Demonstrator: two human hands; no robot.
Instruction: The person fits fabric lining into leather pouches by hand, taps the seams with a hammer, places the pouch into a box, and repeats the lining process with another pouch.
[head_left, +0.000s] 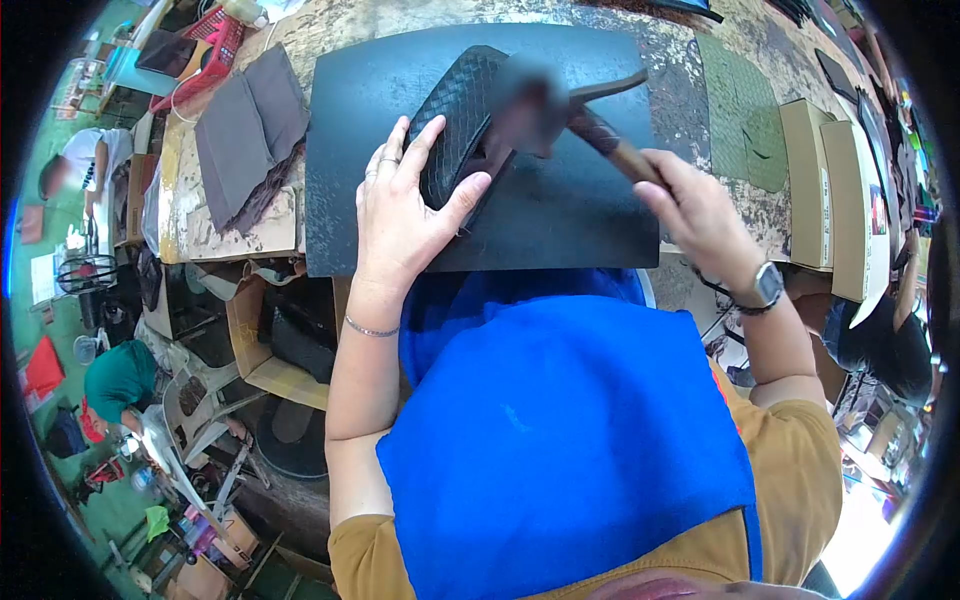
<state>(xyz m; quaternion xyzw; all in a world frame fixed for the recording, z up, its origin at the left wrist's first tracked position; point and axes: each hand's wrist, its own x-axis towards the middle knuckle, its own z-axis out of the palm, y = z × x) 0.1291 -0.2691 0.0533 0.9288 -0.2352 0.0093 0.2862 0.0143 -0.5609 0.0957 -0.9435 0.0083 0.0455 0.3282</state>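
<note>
Gripping hammer point(598, 134) in my right hand point(705, 208), left hand point(412, 205) holding black woven bag point(455, 112).
Bag on black mat point(580, 218), mat on tabletop point(668, 52).

Worktop point(675, 65): wide, blotchy surface, finish worn through in patches. Floor point(40, 135) is green, showing off the worktop's left edge, heavily cluttered. Black fan point(88, 275) down there, out from the left edge. Pale chair point(222, 375) off the near left corner, stuff piled around it. Open carton point(290, 385) below the near edge, left part. Red basket point(225, 50) at the far left corner. Light: bright over the worktop; blown-out white glare point(870, 540) beyond the near right corner, can't tell the source.
</note>
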